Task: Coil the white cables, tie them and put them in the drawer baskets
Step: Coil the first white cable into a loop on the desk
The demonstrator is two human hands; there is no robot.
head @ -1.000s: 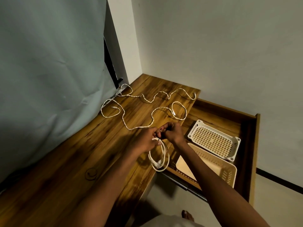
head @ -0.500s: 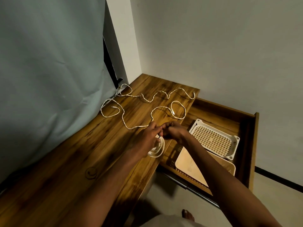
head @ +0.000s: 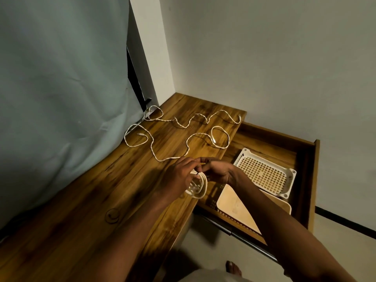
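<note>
A small coil of white cable [head: 200,187] rests at the right edge of the wooden desk [head: 101,210]. My left hand [head: 179,176] grips the coil from the left. My right hand [head: 218,169] pinches a thin dark tie at the coil's top, fingertips meeting the left hand's. Two loose white cables [head: 183,143] lie sprawled over the far part of the desk. To the right, the open drawer [head: 305,159] holds a white perforated basket [head: 264,174] and a cream basket [head: 234,202] partly hidden under my right forearm.
A pale grey cloth [head: 61,88] hangs along the desk's left side. White walls stand behind the desk and drawer. A bare foot [head: 234,268] shows on the floor below the drawer's front edge.
The coil hung below the desk edge a second ago; it has since been raised onto the desk edge and drawn into a tighter, smaller loop between both hands.
</note>
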